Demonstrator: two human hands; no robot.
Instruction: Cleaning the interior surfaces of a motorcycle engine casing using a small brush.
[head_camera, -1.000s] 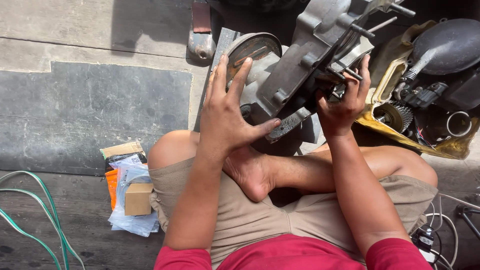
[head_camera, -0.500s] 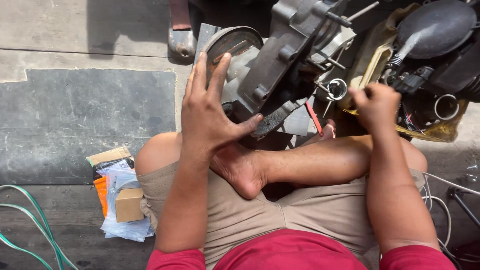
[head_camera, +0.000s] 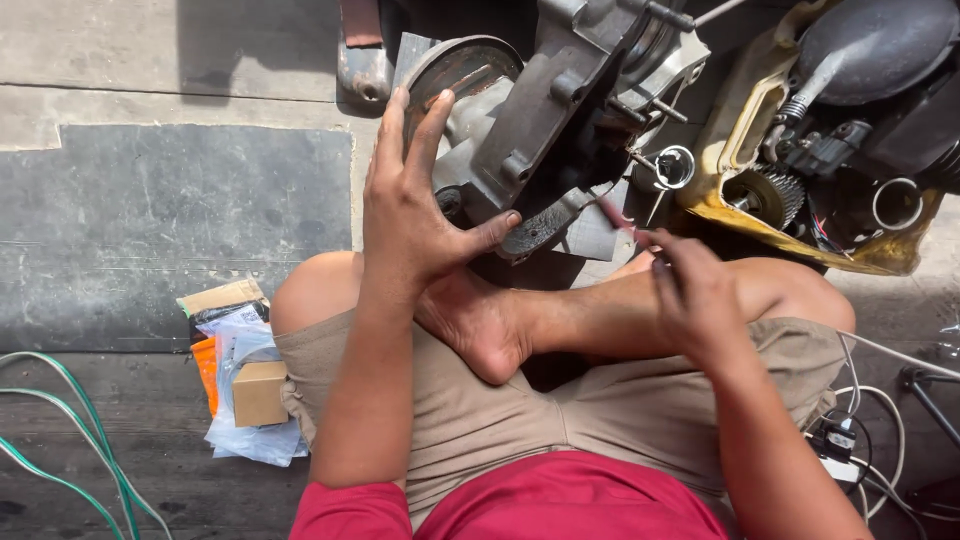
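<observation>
A grey metal engine casing (head_camera: 560, 120) with a round disc on its left end stands on the floor in front of my crossed legs. My left hand (head_camera: 415, 200) presses flat against its left side, fingers spread up along the disc and thumb under the lower bracket. My right hand (head_camera: 690, 290) hovers above my right shin, blurred, fingers pinched on a thin red-handled tool (head_camera: 615, 215) that points up toward the casing's underside.
A yellow, oily engine housing (head_camera: 800, 150) with a gear and black parts sits at the right. Small boxes and plastic bags (head_camera: 245, 380) lie at the left by my knee. Green cables (head_camera: 70, 450) cross the lower left; wires and a plug (head_camera: 850, 440) lie at the right.
My right hand has left the engine casing and dropped down toward my shin, now with a thin red tool in its fingers. My left hand stays pressed on the casing.
</observation>
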